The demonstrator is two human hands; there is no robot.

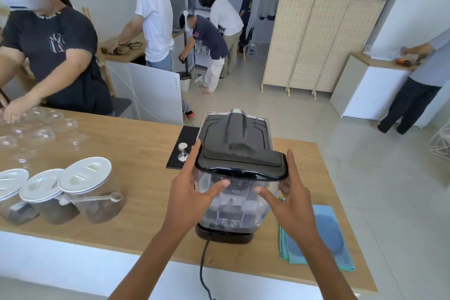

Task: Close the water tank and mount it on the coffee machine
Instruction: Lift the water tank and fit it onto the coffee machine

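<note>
**Both hands on the water tank at the back of the coffee machine**

The clear water tank [239, 202] stands upright against the near side of the coffee machine [235, 130], its black lid [243, 164] shut flat on top. The left hand [192, 192] grips the tank's left wall, thumb across the near face and fingers wrapped round the far side, where only their tips show by the lid. The right hand [289, 200] presses the right wall, thumb on the near face, fingers reaching up beside the lid's corner. Whether the tank is fully seated on its dark base cannot be told; the clear plastic blurs what lies behind it.

The machine's front is hidden by its own body. A black power cord [204, 268] runs off the wooden counter [136, 151] and out of the bottom edge. A tamper [182, 151] stands on a black mat [183, 139], partly covered by the left fingers. A blue cloth [326, 234] lies right of the machine, under the right wrist. Three white-lidded jars [85, 192] sit at left, the leftmost cut off.
</note>
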